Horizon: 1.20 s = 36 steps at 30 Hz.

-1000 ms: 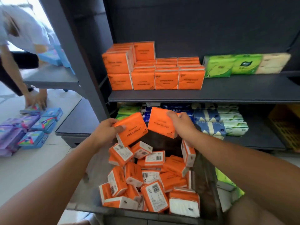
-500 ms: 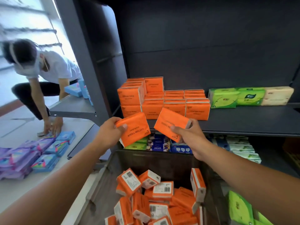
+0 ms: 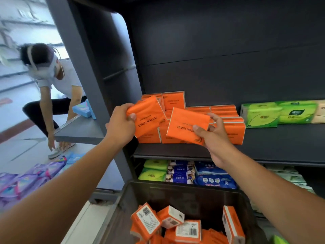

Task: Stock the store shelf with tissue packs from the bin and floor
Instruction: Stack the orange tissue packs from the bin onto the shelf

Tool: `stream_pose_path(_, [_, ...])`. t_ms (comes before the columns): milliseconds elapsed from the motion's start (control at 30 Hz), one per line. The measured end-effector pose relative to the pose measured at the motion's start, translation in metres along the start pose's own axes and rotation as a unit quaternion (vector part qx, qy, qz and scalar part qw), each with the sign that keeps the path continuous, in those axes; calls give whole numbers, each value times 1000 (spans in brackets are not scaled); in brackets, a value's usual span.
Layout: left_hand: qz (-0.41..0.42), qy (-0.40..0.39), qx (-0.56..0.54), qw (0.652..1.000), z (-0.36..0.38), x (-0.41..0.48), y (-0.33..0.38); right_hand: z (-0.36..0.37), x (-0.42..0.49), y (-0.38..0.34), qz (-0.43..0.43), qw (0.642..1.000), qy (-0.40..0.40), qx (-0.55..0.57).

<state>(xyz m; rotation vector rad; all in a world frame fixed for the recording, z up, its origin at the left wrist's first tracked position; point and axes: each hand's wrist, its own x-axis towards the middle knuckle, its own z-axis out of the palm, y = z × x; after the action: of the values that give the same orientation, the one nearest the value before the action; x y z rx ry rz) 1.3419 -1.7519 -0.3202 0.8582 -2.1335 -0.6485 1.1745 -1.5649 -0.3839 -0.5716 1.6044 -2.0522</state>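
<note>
- Nearest us, the bin (image 3: 193, 196) stood under our arms with loose orange packs (image 3: 188, 229) heaped in it.
- Our left hand (image 3: 121, 126) gripped one orange pack (image 3: 149, 118) by its near left end, thumb on the printed face and fingers curled behind it. The pack's long axis slanted up and away to the right.
- Our right hand (image 3: 214, 138) pinched a second orange pack (image 3: 186, 125) at its right end, thumb on the front and fingers behind. It was tilted too, with its low corner toward us.
- Both packs hung above the front edge of the shelf (image 3: 281, 145), just in front of the orange stack (image 3: 230, 127), which lay straight beyond them.
- We judged the right hand nearer the lower rows on the stack's right side, and the left hand nearer the tall column (image 3: 173, 100) at its far left. Each pack would need levelling before it went down.
- Farther right on the shelf lay the green packs (image 3: 263, 113).
</note>
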Motion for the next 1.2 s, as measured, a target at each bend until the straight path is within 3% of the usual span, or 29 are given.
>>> stream_pose_path(200, [50,4,18,999,29,71,42,-9,38,-2,-37,999,-7,-22])
stream_pose_path(533, [33,-112,112,987,124,162,39,-41,100,-15,-79,996,-9,-46])
stream_pose_path(700, [9,-149,248,957,157,190,25,-51,127,-17,-96,995,13,-29])
stream_pose_path(1033, [129,-126,451,874,181,199,16,-56,146,-21,-112,993,15,-16])
stream_pose_path(1200, [132,-125,428,885,173,202,23,-52,148,-19,-103,994,21,-44])
